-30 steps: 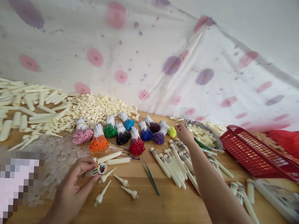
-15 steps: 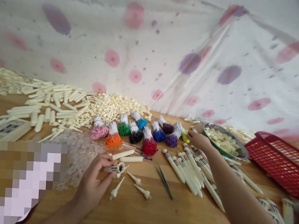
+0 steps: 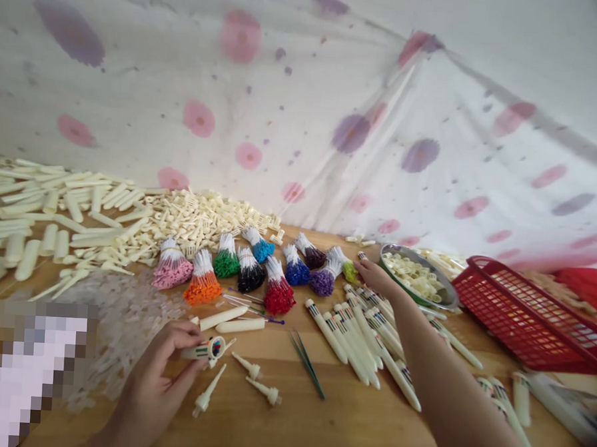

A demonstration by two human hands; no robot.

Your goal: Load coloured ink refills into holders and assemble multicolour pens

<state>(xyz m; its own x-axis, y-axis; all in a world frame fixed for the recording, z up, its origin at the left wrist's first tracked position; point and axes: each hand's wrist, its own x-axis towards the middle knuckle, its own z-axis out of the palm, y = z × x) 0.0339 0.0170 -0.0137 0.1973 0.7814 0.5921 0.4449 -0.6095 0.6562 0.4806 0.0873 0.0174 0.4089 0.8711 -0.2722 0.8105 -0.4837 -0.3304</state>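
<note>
My left hand [image 3: 155,376] is closed in a pinch around a short cream multicolour pen barrel [image 3: 199,352], its open end turned toward me with coloured refill ends showing inside. At the far right of the refill bundles, my right hand [image 3: 379,279] reaches to the yellow-green refills [image 3: 350,271]. Its fingers are drawn together at that bundle; what lies between the fingertips is hidden. Several loose cream pointed pen parts [image 3: 209,391] lie beside my left hand. Bundles of pink [image 3: 172,270], orange [image 3: 203,286], red [image 3: 279,296] and purple refills [image 3: 322,282] stand between the hands.
Tweezers [image 3: 308,367] lie mid-table. Pens with coloured sliders [image 3: 355,346] are piled under my right forearm. Behind them are a metal bowl [image 3: 452,299] of cream parts and a red basket [image 3: 518,328]. Cream tubes [image 3: 97,236] and clear pieces [image 3: 117,327] cover the left side.
The view has turned slightly right, so everything sits further left and more of the red basket shows. Both hands keep nearly the same places, the right one still at the yellow-green refills.
</note>
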